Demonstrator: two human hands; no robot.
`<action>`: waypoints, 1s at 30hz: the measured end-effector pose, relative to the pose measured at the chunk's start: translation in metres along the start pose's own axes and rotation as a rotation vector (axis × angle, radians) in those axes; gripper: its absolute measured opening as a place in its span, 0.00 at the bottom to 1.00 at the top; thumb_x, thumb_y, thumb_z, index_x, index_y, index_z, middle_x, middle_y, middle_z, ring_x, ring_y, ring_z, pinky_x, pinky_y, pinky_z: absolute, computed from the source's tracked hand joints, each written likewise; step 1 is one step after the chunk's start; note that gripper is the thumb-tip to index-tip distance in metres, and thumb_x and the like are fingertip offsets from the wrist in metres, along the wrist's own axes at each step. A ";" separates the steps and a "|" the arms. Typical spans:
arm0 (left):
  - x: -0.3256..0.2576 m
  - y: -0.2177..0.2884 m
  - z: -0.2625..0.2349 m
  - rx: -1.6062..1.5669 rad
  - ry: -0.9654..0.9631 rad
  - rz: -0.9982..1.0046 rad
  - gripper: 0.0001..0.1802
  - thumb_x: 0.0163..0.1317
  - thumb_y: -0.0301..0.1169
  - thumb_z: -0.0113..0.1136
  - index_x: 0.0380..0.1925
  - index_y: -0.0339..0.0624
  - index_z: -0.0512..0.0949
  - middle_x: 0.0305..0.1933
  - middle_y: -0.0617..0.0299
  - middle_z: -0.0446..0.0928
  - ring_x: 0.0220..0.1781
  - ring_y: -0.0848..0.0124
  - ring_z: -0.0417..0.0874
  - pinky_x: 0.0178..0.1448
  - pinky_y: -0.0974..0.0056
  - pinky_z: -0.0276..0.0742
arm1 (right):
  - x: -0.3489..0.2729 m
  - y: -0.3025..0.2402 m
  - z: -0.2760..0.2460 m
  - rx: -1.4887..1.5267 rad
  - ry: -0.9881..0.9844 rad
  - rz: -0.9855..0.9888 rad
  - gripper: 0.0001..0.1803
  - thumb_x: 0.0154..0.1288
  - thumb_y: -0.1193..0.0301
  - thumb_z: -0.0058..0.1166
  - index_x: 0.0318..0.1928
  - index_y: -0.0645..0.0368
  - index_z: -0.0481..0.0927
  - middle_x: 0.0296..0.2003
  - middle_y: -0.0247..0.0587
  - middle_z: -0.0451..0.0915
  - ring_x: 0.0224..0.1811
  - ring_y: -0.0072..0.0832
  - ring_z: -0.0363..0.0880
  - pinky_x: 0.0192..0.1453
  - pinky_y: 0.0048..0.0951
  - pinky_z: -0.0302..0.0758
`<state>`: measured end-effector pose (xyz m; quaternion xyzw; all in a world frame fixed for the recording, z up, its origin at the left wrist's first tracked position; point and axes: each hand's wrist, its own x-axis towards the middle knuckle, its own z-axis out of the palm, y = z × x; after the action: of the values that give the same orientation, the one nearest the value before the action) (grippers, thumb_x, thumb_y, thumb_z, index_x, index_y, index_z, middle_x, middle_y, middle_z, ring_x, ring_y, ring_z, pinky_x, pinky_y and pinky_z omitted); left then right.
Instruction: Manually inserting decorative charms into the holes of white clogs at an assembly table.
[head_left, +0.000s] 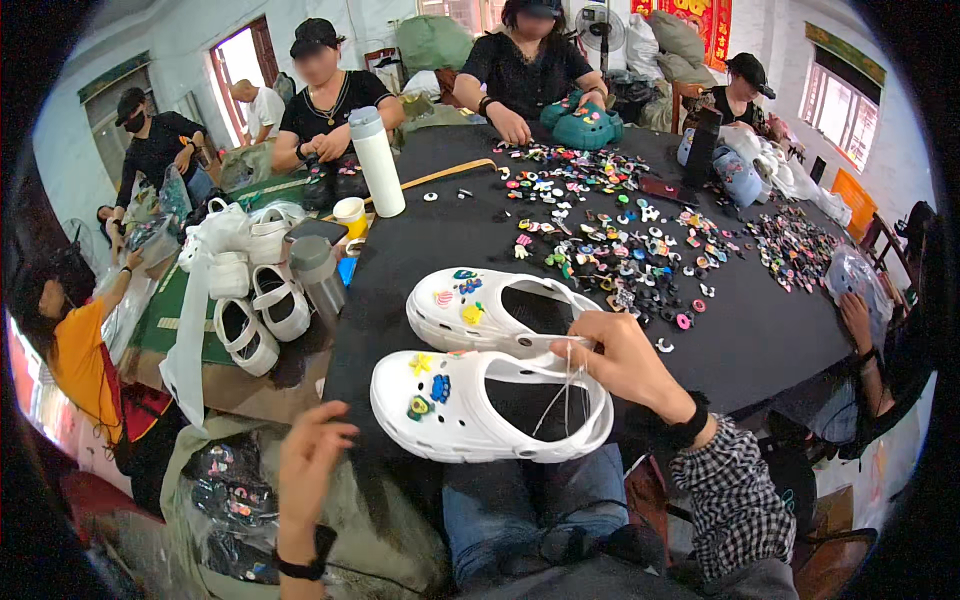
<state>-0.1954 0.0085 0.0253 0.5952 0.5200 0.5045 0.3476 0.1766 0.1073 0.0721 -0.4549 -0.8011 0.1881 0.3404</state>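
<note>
The grip of the right hand (632,362) pinches the straps of two white foam clogs (462,412), side by side at the near edge of the black-topped bench (430,235). The empty left hand (308,450), loosely spread, could steady them, keeping their small colourful charms (441,388) unbumped.

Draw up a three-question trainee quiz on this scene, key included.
1. Which hand touches the white clogs?
2. True or false: only the clog nearer the person bears charms.
3. Fill in: a tall white ____ stands beside the cup.

Key:
1. The right hand.
2. False; the farther one bears charms too.
3. Bottle.
</note>
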 end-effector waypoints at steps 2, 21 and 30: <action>-0.023 0.019 0.034 -0.124 -0.090 -0.091 0.24 0.67 0.29 0.51 0.62 0.33 0.65 0.65 0.51 0.66 0.55 0.67 0.77 0.53 0.64 0.76 | -0.001 -0.006 0.012 0.062 0.013 0.012 0.19 0.63 0.59 0.58 0.26 0.66 0.80 0.19 0.50 0.75 0.20 0.41 0.74 0.26 0.38 0.68; 0.009 0.018 0.087 0.104 -0.041 0.323 0.35 0.51 0.18 0.49 0.64 0.41 0.68 0.73 0.51 0.55 0.77 0.51 0.49 0.76 0.52 0.46 | -0.083 -0.075 0.076 -0.040 0.171 -0.280 0.14 0.56 0.63 0.64 0.34 0.60 0.77 0.29 0.41 0.73 0.29 0.38 0.76 0.31 0.36 0.74; 0.005 0.026 0.091 0.221 0.061 0.372 0.33 0.49 0.13 0.44 0.60 0.39 0.73 0.71 0.47 0.60 0.75 0.48 0.55 0.75 0.52 0.52 | -0.092 -0.077 0.036 0.030 0.177 -0.167 0.18 0.54 0.70 0.66 0.47 0.51 0.81 0.45 0.40 0.74 0.30 0.31 0.82 0.29 0.33 0.80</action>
<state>-0.1012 0.0177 0.0281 0.6997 0.4637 0.5177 0.1655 0.1377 -0.0110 0.0593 -0.3960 -0.8002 0.1304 0.4311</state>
